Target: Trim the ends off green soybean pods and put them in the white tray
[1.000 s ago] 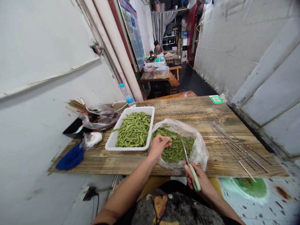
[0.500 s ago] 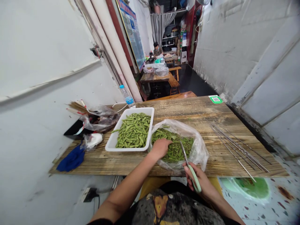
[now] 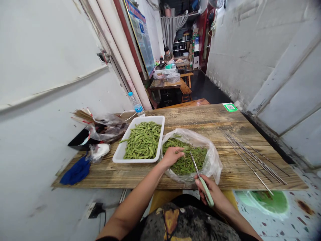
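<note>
My left hand (image 3: 172, 157) is over the near-left part of a clear plastic bag (image 3: 213, 160) of green soybean pods (image 3: 188, 167). Its fingers point right, with a gap between them, and I see nothing held in them. In my right hand (image 3: 213, 190) is a pair of scissors (image 3: 206, 191) with pale green handles. Their metal blades look closed and point up and left over the pods in the bag. Left of the bag, a white plastic tray (image 3: 163, 124) holds a heap of green pods (image 3: 142, 140).
Several metal skewers (image 3: 253, 155) lie on the right of the wooden table (image 3: 200, 115). On the left are a blue cloth (image 3: 76, 170), a black container (image 3: 80, 137) and plastic wrapping. A water bottle (image 3: 137, 106) stands behind the tray. Another person (image 3: 168, 55) sits far back.
My left hand has lifted slightly off the pods, and its fingers have spread apart. The scissors have shifted a little to the left.
</note>
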A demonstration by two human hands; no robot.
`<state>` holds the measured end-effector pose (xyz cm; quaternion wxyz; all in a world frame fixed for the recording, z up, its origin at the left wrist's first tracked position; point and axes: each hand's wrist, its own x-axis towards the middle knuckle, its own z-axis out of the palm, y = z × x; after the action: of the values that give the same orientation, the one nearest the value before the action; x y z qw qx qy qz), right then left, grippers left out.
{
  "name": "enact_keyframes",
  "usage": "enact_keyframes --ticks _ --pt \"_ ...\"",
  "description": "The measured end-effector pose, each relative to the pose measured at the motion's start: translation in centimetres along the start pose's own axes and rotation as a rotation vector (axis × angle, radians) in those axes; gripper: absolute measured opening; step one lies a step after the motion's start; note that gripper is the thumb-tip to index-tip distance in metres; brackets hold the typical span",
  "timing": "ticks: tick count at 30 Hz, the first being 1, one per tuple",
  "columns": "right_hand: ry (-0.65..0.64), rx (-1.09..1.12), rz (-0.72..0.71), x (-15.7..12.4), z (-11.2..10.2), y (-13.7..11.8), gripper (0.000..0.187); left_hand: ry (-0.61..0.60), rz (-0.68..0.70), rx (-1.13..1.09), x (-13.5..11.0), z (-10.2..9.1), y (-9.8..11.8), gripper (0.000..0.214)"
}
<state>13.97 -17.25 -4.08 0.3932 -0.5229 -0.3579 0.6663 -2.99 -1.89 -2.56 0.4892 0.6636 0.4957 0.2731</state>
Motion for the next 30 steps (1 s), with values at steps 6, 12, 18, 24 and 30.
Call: enact_keyframes --ticks 6,12,18,24,30 --pt "0.009 -0.079 0.006 0.0 0.2 -1.2 0.053 -0.007 -0.043 0.004 -0.8 0.1 0.8 0.019" --pt "-0.027 -0.11 0.01 0.1 0.1 -1.2 0.052 -0.111 -0.005 0.055 -1.2 0.2 1.6 0.027" --pt "-0.043 -0.146 -0.001 -0.1 0.0 -1.1 0.049 -0.111 -0.012 0.071 -1.3 0.2 1.6 0.027" --pt "-0.068 -0.129 -0.013 0.0 -0.1 -0.8 0.04 -0.181 -0.007 0.053 -1.7 0.8 1.8 0.028" --pt "-0.025 -0.045 0.058 0.1 0.0 -0.5 0.039 -0.201 -0.119 -0.131 -1.8 1.2 1.8 0.028"
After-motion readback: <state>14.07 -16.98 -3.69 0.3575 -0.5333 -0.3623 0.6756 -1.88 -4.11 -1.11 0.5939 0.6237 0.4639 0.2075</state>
